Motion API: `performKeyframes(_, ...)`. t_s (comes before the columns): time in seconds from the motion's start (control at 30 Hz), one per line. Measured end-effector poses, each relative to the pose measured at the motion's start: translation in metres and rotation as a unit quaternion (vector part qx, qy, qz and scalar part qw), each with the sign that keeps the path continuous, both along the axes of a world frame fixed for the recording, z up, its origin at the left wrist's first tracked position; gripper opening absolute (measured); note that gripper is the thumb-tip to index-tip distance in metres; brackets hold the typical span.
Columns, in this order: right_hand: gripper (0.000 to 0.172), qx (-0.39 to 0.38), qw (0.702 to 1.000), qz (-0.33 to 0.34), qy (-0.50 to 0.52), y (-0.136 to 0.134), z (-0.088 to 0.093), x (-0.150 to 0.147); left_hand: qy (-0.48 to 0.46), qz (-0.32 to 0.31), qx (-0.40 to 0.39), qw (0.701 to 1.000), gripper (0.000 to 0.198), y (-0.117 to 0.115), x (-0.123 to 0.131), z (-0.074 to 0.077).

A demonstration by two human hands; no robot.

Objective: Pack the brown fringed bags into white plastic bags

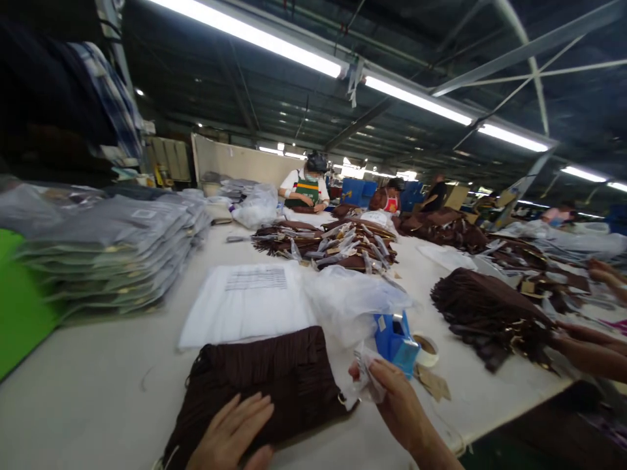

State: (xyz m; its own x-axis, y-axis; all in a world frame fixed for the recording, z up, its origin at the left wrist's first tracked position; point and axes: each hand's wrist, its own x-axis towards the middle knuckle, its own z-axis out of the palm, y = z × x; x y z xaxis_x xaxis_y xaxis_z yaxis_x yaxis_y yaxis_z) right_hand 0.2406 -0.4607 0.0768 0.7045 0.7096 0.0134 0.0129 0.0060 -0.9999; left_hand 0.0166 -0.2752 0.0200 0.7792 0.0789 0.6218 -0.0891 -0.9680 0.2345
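Note:
A dark brown fringed bag (274,372) lies flat on the white table (98,391) in front of me. My left hand (238,427) rests on its near left part, palm down with fingers stretched out. At the bag's right end, my right hand (392,391) pinches a small clear plastic wrapper (367,375) near a metal ring on the bag. What is inside the wrapper, if anything, I cannot make out. Just beyond that hand stands a blue tape dispenser (394,336). A roll of tape (425,349) and a brown cardboard tag (434,383) are beside it.
White printed plastic bags (249,300) lie behind the bag. Stacked packed goods (122,248) rise at left, near a green panel (22,294). More brown bags (328,241) are heaped farther back. At right, a co-worker's hands (590,349) touch a fringed bag (490,313).

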Motion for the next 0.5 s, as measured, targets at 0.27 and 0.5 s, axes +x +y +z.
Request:
performKeyframes(0.27, 0.027, 0.042, 0.974, 0.104, 0.196, 0.030, -0.010, -0.074, 0.129, 0.040, -0.564, 0.814, 0.025, -0.052, 0.031, 0.064)
performKeyframes(0.5, 0.054, 0.012, 0.966, 0.131, 0.224, 0.037, -0.030, -0.086, 0.090, 0.106, -0.607, 0.783, 0.020, -0.042, 0.017, 0.050)
